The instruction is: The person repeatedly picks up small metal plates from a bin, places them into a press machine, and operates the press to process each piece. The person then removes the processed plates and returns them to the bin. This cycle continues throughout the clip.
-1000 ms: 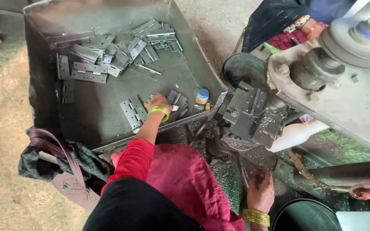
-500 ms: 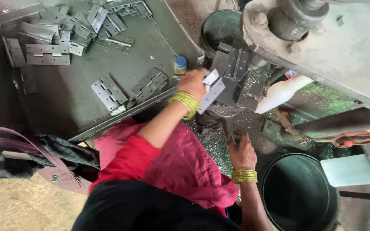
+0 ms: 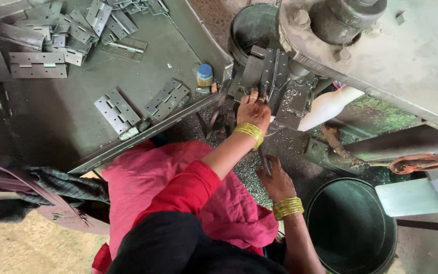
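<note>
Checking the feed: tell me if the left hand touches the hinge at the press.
Touching. The head view shows the left hand with fingertips on the hinge.

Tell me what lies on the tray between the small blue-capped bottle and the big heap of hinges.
Head view: between the blue-capped bottle and the hinge heap, one open hinge lies on the grey tray; otherwise bare tray floor with small specks.

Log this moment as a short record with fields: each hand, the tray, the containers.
left hand: at the dark metal plates under the press, fingers on them; grip unclear
right hand: low on the shavings-strewn bed, around a thin dark rod
tray: flat hinges scattered, heap at far corner, small blue-capped bottle
containers: dark bucket near right hand, another bucket behind the plates
</note>
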